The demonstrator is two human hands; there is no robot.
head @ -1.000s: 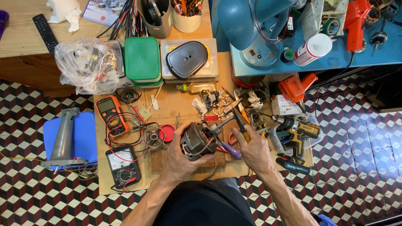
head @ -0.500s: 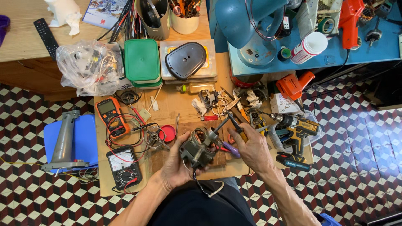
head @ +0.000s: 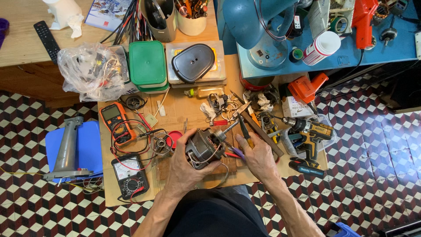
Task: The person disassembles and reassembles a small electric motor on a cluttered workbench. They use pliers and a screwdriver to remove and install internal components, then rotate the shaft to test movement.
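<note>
My left hand (head: 182,169) grips a small electric motor (head: 205,145) with copper windings, its shaft pointing up and to the right, held just above the low wooden worktable (head: 175,109). My right hand (head: 258,154) sits right of the motor and holds a slim tool with a dark tip and yellow handle (head: 245,131), its tip near the motor shaft. A purple-handled tool (head: 237,152) lies under the right hand's fingers.
An orange multimeter (head: 113,119), an analog meter (head: 129,173) with red leads, a red lid (head: 174,137), a cordless drill (head: 309,131), a green box (head: 147,63), a dark oval cover (head: 193,61) and a bag of wires (head: 90,70) crowd the table. A blue stool (head: 90,147) holds a grey part. Checkered floor surrounds.
The motor has been turned and lifted slightly in my left hand, shaft now pointing up-right. My right hand shifted a little and keeps the yellow-handled tool by the shaft.
</note>
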